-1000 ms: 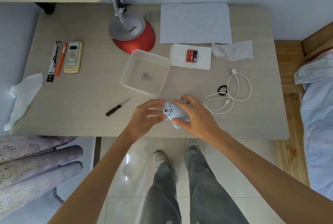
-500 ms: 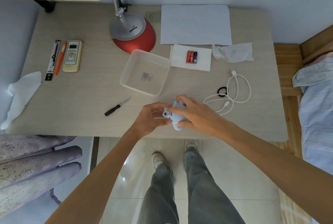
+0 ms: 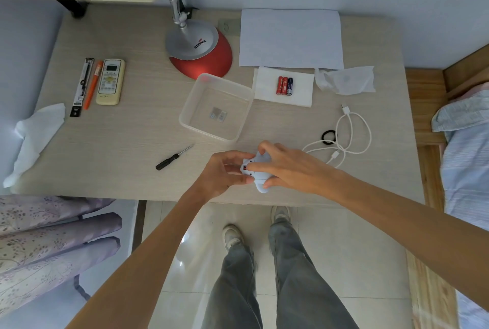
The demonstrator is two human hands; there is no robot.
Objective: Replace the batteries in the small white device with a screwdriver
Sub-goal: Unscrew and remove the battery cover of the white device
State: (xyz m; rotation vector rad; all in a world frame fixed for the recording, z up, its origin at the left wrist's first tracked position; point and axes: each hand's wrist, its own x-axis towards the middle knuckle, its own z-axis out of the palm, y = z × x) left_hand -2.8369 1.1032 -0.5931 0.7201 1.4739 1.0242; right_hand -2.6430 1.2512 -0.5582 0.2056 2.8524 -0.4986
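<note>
The small white device (image 3: 256, 169) lies near the desk's front edge, underside up, with a small red mark on it. My left hand (image 3: 225, 172) pinches its left end with fingertips. My right hand (image 3: 288, 167) covers its right side and grips it. A black-handled screwdriver (image 3: 173, 158) lies loose on the desk to the left of my hands. Three batteries (image 3: 284, 85), two red and one dark, rest on a white tissue (image 3: 299, 90) behind the device.
A clear plastic tray (image 3: 238, 101) holding two small flat pieces sits behind my hands. A white cable (image 3: 352, 132) and black ring (image 3: 329, 136) lie right. A red lamp base (image 3: 209, 58), paper sheet (image 3: 291, 37), remote (image 3: 110, 81) and pens (image 3: 91, 85) are farther back.
My left hand has closed in onto the device's left end, and my right hand has slid further over it. The device stays in the same spot.
</note>
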